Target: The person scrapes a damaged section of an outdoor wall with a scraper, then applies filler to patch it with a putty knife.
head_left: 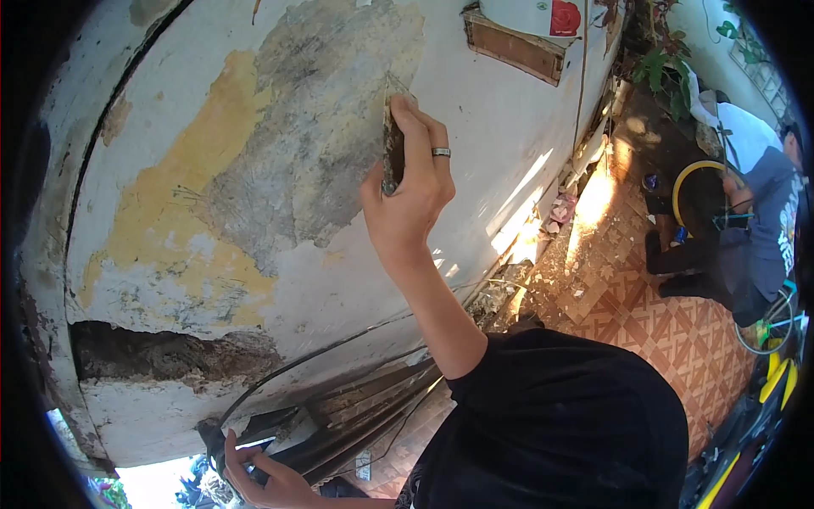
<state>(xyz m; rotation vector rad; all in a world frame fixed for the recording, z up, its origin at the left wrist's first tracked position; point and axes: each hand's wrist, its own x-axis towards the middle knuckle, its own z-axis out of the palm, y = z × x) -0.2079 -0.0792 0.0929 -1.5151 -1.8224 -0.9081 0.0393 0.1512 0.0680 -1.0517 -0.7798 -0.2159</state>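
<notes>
My right hand (415,182), with a ring on one finger, is closed round a scraper (392,153). The tool looks worn and crusted, and its tip reaches up against a wall (331,297). Under it lies a broad bare grey patch (297,127), bordered by yellow old paint (182,178) and flaking white paint. Low at the left, my left hand (267,479) has its fingers loosely bent and apart. It is beside a dark cable (263,382) and a small black piece where the cable ends.
A wooden-framed box (517,47) juts from the wall at the top. A broken hollow (170,356) shows brown material at the lower left. On the right, a person (755,204) crouches by a yellow hoop (682,191) on the tiled floor (636,339), where debris lies along the wall.
</notes>
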